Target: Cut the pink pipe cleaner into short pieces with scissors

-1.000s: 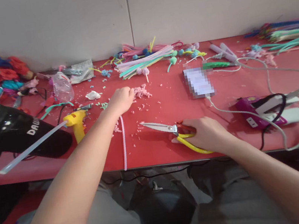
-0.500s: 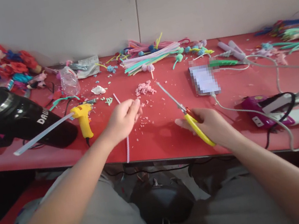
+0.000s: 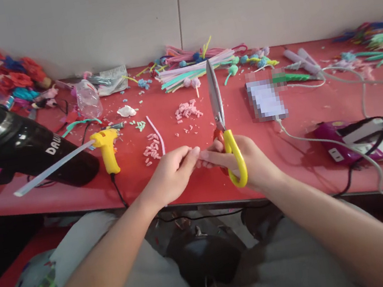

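My left hand (image 3: 174, 174) is closed over the front edge of the red table (image 3: 130, 173), thumb and fingers pinched together. Whatever it pinches is too small or hidden to make out. My right hand (image 3: 253, 160) holds scissors (image 3: 217, 102) with yellow and red handles, blades pointing up and away from me. Its fingertips meet those of my left hand. Just beyond my left hand lie a pink pipe cleaner (image 3: 158, 137) and a small pile of cut pink pieces (image 3: 151, 147). Farther back is another pile of pink pieces (image 3: 188, 110).
At left stand a yellow glue gun (image 3: 108, 152) with a long glue stick and a black bottle (image 3: 40, 139). Bundled pipe cleaners (image 3: 197, 70) lie along the wall. On the right are a phone (image 3: 267, 99), a purple power strip (image 3: 335, 139) and loose white cables.
Both hands have come together near the table edge. The scissors have swung from slanting left to pointing upward. A pile of pink pieces now shows where my left hand was.
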Demonstrator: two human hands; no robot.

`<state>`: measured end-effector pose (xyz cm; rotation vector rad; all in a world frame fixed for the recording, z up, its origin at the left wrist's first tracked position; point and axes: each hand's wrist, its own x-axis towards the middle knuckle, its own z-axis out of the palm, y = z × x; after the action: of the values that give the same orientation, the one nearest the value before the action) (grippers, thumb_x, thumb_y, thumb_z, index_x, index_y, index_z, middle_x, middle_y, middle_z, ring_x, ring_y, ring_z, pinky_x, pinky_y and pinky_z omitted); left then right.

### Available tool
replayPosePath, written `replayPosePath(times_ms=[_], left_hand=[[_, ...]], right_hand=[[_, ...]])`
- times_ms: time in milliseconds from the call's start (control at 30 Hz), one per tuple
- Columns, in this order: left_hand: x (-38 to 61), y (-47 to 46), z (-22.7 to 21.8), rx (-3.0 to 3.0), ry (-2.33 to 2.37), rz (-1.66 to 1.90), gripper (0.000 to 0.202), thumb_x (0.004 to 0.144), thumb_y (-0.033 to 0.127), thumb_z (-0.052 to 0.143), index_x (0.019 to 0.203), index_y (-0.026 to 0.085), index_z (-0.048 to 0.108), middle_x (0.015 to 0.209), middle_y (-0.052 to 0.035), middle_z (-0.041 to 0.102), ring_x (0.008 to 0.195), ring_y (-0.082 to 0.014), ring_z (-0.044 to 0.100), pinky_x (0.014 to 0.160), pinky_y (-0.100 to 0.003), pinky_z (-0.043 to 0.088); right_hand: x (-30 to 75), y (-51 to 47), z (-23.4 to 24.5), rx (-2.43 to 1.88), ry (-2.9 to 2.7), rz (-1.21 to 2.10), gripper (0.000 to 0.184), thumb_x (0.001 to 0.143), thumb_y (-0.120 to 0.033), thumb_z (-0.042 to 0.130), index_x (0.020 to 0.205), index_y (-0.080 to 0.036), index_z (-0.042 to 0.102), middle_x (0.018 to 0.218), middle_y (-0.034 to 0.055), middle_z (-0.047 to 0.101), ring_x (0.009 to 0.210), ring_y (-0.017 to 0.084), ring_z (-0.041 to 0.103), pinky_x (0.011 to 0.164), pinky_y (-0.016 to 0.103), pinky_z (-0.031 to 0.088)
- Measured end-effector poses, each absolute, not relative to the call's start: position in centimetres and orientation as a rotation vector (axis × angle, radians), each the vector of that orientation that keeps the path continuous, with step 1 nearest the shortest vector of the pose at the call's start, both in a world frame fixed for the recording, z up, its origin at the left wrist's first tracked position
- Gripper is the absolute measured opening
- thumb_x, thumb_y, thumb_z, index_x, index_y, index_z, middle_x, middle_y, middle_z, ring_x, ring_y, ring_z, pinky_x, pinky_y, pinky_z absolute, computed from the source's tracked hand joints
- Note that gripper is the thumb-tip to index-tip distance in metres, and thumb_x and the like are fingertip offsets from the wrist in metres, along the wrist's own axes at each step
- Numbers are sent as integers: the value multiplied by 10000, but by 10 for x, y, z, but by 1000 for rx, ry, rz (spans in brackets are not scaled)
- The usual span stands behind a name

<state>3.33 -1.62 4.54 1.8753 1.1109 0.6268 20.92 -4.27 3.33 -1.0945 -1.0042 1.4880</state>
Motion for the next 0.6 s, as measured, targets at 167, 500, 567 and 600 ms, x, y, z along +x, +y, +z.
replayPosePath(times_ms=[167, 500, 567, 600], left_hand=[[25, -14, 48, 1898, 1142, 736, 394, 994, 445, 447, 771, 163, 607, 637, 13, 560, 559, -86, 504, 539, -229, 398], [26, -17, 44, 2148, 1006, 873, 94, 910, 242, 633, 932, 174, 694, 891, -30, 721, 756, -108, 655, 701, -232, 506], [27, -18, 44, 2138, 1025, 864, 102, 910, 255, 635, 927, 176, 697, 886, -32, 726, 754, -116, 661, 701, -242, 510], [28, -18, 44, 2135, 1032, 861, 109, 910, 263, 634, 928, 177, 697, 884, -34, 727, 751, -119, 662, 695, -245, 511]], right_hand=[[212, -42, 37, -1212, -1001, 1421, 440, 630, -399, 864, 665, -215, 466, 679, -8, 654, 708, 160, 672, 674, 291, 513], [215, -40, 36, -1228, -1066, 1394, 488, 633, -505, 839, 661, -219, 446, 672, 15, 661, 700, 171, 671, 518, 251, 455], [216, -40, 35, -1228, -1084, 1386, 486, 638, -501, 839, 658, -217, 446, 667, 16, 665, 675, 157, 656, 506, 245, 442], [216, -40, 35, -1233, -1092, 1383, 482, 639, -498, 840, 657, -216, 449, 658, 12, 662, 659, 151, 648, 508, 247, 443]])
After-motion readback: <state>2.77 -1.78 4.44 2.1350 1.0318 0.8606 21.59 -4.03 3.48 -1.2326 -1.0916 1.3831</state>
